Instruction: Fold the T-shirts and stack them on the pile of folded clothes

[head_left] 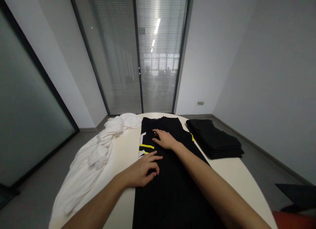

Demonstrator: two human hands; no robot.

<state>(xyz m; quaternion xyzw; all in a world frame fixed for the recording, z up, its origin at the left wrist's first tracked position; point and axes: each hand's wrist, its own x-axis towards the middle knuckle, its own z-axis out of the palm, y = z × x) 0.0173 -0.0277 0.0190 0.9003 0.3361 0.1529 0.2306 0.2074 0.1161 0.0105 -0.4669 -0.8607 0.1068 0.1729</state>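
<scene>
A black T-shirt [168,192] with yellow and white markings on its left side lies lengthwise down the table, its neckline at the far end. My left hand [144,169] rests on its left edge, just below the yellow and white stripes, with the fingers apart and bent a little. Farther up the shirt, my right hand [165,139] touches the chest area, its thumb and fingers spread. Neither hand holds anything that I can see. A small light mark shows between the right fingers, too small to make out.
Crumpled white cloth [98,150] covers the left side of the pale round table [123,206]. A stack of folded black garments [214,138] sits at the right edge. Glass panels with blinds [158,84] stand beyond. Something red [293,220] shows at lower right.
</scene>
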